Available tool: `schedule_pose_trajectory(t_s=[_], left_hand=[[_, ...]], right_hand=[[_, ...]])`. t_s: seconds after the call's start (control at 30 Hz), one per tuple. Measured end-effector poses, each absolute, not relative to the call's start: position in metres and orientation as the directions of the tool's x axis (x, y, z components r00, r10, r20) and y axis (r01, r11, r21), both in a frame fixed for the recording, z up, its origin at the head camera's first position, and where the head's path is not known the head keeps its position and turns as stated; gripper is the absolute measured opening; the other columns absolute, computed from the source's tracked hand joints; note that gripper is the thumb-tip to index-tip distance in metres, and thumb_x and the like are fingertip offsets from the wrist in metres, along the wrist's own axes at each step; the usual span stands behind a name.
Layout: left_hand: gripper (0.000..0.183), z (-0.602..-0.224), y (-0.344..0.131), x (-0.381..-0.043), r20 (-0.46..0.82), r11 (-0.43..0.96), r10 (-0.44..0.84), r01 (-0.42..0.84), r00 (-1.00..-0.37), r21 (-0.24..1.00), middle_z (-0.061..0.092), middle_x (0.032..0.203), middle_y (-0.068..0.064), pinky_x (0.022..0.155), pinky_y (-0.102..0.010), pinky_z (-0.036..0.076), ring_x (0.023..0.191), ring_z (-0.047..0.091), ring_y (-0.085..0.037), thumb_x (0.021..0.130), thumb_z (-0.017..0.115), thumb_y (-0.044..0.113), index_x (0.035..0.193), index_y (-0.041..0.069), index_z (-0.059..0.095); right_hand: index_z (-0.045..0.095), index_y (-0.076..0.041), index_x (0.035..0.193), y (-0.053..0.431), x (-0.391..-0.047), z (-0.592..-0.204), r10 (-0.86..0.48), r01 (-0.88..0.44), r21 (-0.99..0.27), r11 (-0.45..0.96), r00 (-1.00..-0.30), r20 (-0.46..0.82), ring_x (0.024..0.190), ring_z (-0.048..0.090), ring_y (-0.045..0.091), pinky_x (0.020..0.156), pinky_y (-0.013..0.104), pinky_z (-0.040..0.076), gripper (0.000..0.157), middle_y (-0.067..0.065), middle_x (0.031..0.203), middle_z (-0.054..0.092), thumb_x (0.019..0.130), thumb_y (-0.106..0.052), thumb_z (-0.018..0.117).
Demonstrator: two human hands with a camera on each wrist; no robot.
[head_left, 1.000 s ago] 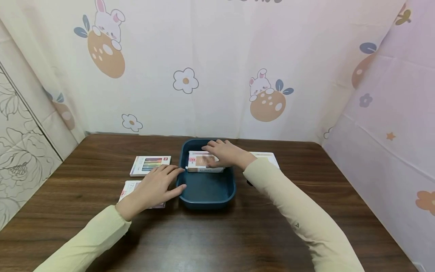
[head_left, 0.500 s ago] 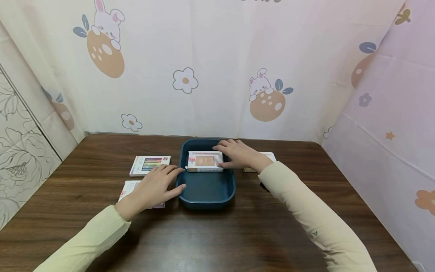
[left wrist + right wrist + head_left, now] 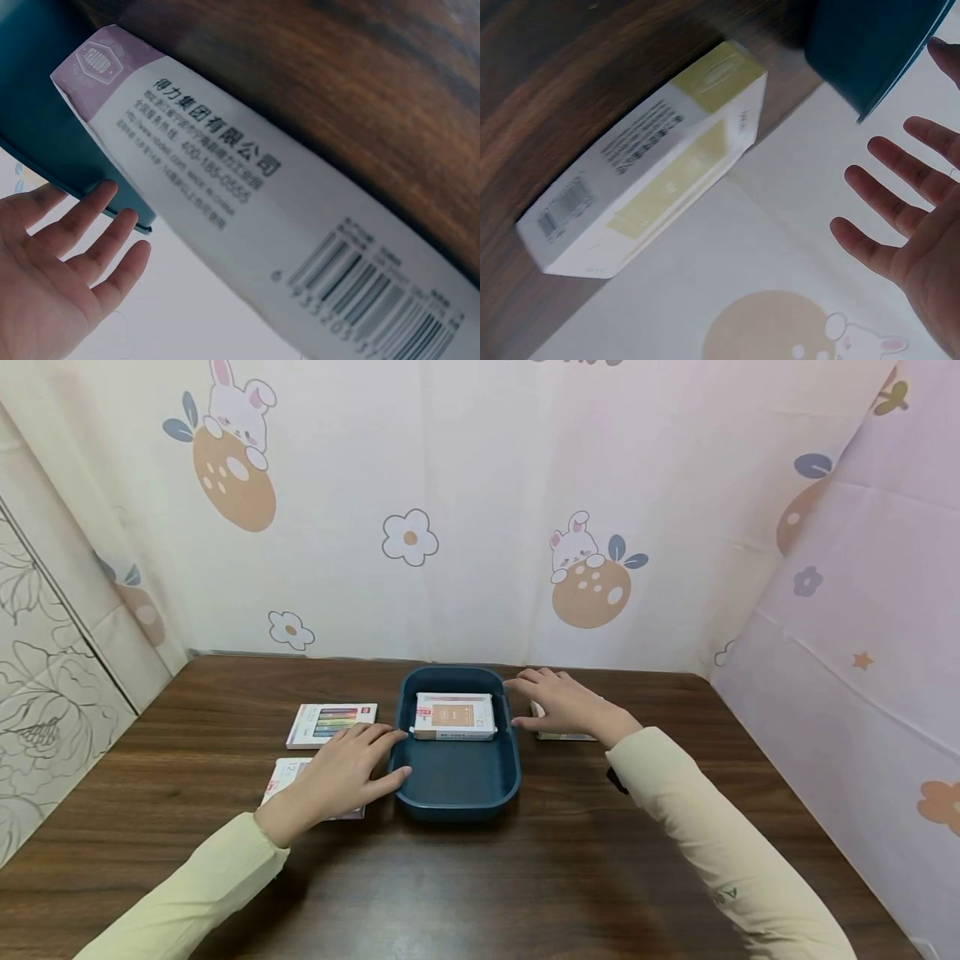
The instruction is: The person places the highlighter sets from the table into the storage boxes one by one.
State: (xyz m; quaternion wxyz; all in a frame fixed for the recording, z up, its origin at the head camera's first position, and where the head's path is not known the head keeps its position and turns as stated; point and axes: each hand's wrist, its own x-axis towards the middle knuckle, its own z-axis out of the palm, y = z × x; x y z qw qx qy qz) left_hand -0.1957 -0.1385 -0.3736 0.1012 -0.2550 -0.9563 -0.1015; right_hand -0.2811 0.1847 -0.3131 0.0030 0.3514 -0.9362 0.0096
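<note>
A dark teal plastic tray [image 3: 456,781] stands on the table, with a white and brown box [image 3: 453,714] lying flat in its far half. My left hand [image 3: 341,777] has its fingers spread, the tips at the tray's left rim. Below that hand, partly hidden, lies a white and purple box [image 3: 225,165] with a barcode on its side. Across the tray, my right hand [image 3: 566,706] is spread beside the right rim, holding nothing. Partly covered by it in the head view is a white and yellow box [image 3: 652,172], lying on the table to the tray's right.
A white box with coloured sticks [image 3: 333,727] in its window lies at the tray's left, behind the left hand. The dark wooden table [image 3: 450,893] ends at a pale printed curtain [image 3: 480,585] at the back.
My right hand has moved right, from over the white and brown box in the tray to beside the right rim. The left hand and the tray have stayed in place.
</note>
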Motion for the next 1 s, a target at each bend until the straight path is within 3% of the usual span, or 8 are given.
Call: schedule_pose_trajectory(t_s=[0.6,1.0], left_hand=[[0.057,-0.373,-0.138,-0.195,0.260,0.847,0.467,0.512,-0.845,0.143,0.055,0.126,-0.006,0.098,-0.051,0.038,0.117,0.050,-0.028,0.086,0.049,0.055,0.127,0.016,0.053],[0.057,-0.374,-0.138,-0.196,0.239,0.852,0.461,0.502,-0.855,0.151,0.054,0.128,-0.006,0.100,-0.051,0.036,0.118,0.049,-0.027,0.086,0.047,0.056,0.128,0.017,0.052]], right_hand=[[0.042,-0.011,0.136,0.231,-0.294,-0.341,-0.545,-0.539,-0.095,0.837,-0.838,-0.042,0.119,0.043,0.035,0.095,0.058,0.034,0.062,0.015,0.132,0.046,0.083,-0.035,0.063],[0.040,-0.010,0.136,0.253,-0.309,-0.358,-0.491,-0.480,-0.126,0.868,-0.868,-0.070,0.118,0.040,0.038,0.091,0.061,0.034,0.073,0.017,0.133,0.044,0.077,-0.042,0.069]])
